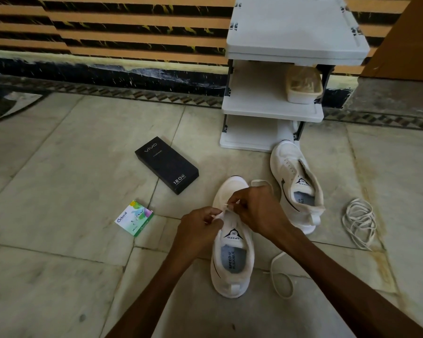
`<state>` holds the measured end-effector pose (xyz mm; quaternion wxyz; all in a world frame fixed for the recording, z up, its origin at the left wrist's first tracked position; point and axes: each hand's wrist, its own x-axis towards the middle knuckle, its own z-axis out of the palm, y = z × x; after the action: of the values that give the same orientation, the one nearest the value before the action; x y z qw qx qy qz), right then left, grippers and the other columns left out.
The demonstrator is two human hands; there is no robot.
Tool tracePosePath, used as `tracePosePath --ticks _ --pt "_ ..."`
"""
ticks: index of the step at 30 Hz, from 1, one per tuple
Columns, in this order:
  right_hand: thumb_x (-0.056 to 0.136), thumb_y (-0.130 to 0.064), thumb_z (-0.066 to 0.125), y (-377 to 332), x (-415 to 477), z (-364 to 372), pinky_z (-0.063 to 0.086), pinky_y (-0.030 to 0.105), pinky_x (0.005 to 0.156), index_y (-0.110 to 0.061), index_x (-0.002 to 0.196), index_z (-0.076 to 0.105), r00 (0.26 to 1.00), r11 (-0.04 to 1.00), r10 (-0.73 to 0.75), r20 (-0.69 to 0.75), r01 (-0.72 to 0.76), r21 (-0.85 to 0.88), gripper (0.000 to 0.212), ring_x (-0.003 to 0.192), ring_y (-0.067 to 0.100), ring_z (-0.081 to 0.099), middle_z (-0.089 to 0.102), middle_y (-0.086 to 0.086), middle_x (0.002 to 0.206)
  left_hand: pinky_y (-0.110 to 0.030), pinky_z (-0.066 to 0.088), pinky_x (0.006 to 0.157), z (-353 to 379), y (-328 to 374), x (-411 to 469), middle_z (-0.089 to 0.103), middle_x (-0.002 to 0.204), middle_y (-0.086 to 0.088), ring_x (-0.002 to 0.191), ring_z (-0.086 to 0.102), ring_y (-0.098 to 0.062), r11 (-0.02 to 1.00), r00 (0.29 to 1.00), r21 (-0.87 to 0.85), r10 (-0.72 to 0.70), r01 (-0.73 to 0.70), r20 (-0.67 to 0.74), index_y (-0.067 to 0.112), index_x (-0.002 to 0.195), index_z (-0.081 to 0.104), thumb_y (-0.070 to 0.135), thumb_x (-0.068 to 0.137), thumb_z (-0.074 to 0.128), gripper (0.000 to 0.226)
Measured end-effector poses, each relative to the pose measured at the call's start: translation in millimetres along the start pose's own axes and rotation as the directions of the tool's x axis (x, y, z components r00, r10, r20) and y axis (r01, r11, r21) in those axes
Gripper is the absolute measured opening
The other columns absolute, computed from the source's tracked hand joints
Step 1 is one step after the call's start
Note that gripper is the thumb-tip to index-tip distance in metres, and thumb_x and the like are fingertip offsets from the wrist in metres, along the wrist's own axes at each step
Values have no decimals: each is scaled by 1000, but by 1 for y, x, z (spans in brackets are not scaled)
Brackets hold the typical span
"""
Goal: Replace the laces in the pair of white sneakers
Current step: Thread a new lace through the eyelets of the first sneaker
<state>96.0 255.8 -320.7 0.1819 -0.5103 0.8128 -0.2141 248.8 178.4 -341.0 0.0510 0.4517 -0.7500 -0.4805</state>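
Over marble floor [59, 191], left hand [200, 228] pinches sneaker [232, 267], right hand [258, 211] pinches lace tip [226, 204].

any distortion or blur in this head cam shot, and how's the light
Head view: wide-angle bend bows the striped orange-and-black wall and splays the white plastic shoe rack; light is soft, no hard shadows on the pale marble floor; print on the black cardboard phone box reads sharp; the white lace at the fingers of the right hand looks soft.

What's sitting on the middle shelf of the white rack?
A cream container with a cloudy lid stands at the right end of the rack's middle shelf. Its contents are too blurred to tell.
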Motion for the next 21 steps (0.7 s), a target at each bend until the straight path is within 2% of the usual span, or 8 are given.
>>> tracePosePath --ticks 1,3,5,8,13,18,21 --pt "90 -26 64 -1 0 0 53 30 77 -26 97 77 1000 1000 -7 6 7 -26 15 85 19 65 75 0 89 -34 56 89 -1 -1 2 70 109 2 97 64 -13 997 999 -68 -34 35 12 22 117 68 21 91 61 27" --pt "88 -24 62 -3 -1 1 52 27 78 -28 97 76 999 996 -17 40 20 -90 17 88 18 66 74 -2 93 -27 55 83 -3 -3 6 69 108 4 96 63 -11 981 995 -174 -82 89 48 23 114 70 16 90 61 26" --pt "85 -26 62 -5 -1 2 50 26 76 -28 96 76 997 988 -22 75 33 -152 18 90 18 66 72 -3 97 -19 52 71 -5 -4 9 68 103 7 91 62 -7 963 991 -242 -102 120 87 25 110 71 13 88 62 26" --pt "82 -28 64 -8 0 5 50 27 76 -24 91 77 996 983 15 91 2 -182 16 89 20 65 71 0 94 -16 51 61 -6 -5 10 67 95 11 88 63 -7 944 986 -296 -116 147 122 28 104 70 10 86 62 26" --pt "84 -30 64 -8 2 9 47 25 75 -21 88 77 994 988 36 105 -19 -156 16 86 20 65 71 2 91 -19 52 63 -6 -7 11 67 98 10 90 64 -10 940 985 -308 -116 150 126 29 103 69 12 85 62 26" --pt "88 -28 58 -10 0 16 45 25 71 -17 90 76 998 986 7 60 3 -165 21 83 20 65 69 3 90 -23 55 68 -6 -3 14 67 101 4 93 65 -15 946 977 -276 -128 172 171 27 103 67 15 88 63 19" --pt "90 -27 55 -12 -1 21 43 24 70 -16 93 74 999 985 -5 52 14 -174 22 82 20 64 68 3 92 -23 55 63 -7 3 18 69 94 2 86 68 -16 938 965 -275 -154 211 214 26 94 66 18 95 58 11"
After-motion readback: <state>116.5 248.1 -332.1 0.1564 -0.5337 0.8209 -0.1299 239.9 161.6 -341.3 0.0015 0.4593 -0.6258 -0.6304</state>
